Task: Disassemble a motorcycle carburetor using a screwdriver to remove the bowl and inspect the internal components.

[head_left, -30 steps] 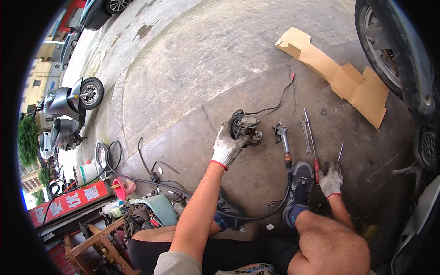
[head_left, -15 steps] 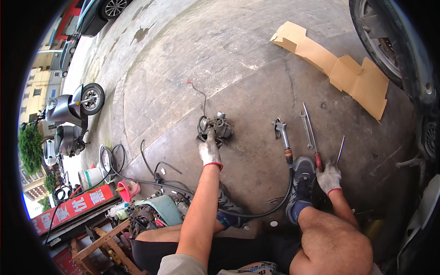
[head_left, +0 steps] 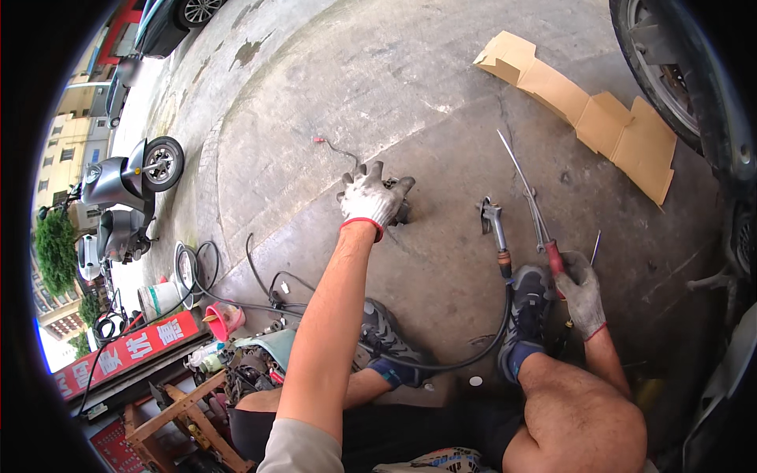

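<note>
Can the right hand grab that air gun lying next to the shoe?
Probably yes. The right hand rests on the red-handled screwdriver, and the air gun lies just beyond the shoe on bare concrete. Nothing lies between; it would only need to reach over the shoe.

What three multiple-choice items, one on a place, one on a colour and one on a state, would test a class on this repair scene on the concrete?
1. Where does the flattened cardboard lie?
A. Under the person's knees
B. Far right of the concrete, near a vehicle wheel
C. On the wooden stool

2. What colour is the handle of the long screwdriver?
A. Red
B. Blue
C. Yellow

3. What is the left hand doing?
A. Resting on the thigh
B. Holding the hose
C. Reaching out, fingers spread over a small dark metal part

Answers: 1 B, the cardboard lies beside the wheel at upper right. 2 A, the grip by the right hand is red. 3 C, the gloved hand covers the part on the ground.
</note>
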Motion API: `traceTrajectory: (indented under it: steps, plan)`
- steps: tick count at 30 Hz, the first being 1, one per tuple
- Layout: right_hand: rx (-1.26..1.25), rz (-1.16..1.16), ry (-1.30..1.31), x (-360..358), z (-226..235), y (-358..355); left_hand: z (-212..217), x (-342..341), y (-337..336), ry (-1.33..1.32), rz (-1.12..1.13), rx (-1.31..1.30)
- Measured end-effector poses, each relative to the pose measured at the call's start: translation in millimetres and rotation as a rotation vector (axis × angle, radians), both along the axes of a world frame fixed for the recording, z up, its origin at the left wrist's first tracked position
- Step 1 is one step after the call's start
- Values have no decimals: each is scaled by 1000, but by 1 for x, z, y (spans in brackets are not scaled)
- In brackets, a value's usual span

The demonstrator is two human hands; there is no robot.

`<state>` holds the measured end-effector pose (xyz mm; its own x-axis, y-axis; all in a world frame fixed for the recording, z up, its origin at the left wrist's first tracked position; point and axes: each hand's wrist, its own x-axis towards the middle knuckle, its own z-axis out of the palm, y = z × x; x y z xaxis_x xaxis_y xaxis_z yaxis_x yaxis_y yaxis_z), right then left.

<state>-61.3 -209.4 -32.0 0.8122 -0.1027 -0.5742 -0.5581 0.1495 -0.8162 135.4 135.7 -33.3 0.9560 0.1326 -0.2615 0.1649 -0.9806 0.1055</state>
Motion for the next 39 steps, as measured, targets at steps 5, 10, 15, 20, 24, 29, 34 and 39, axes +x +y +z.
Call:
traceTrajectory:
  steps: [5, 10, 15, 20, 24, 29, 34, 39]
  plan:
    - [-27, 88, -8, 7, 15, 31, -14, 4, 24, 200, 45, -117]
    - [-128, 257, -27, 1, -4, 46, -21, -6, 59, 142, -131, -294]
    - [-162, 248, -72, -1, -13, 56, -25, -20, 68, 94, -94, -365]
    - [-128, 187, 11, -7, -11, 57, -31, -25, 65, -26, -81, -387]
    - [-205, 253, -73, -11, -25, 58, -31, -20, 67, -71, -61, -383]
    - [-257, 299, -86, -3, -22, 62, -25, -17, 64, 39, -3, -387]
    - [-255, 277, -76, -6, -27, 62, -26, -15, 66, 41, -16, -389]
    - [-276, 303, -83, -7, -24, 61, -22, -13, 63, 96, -19, -343]
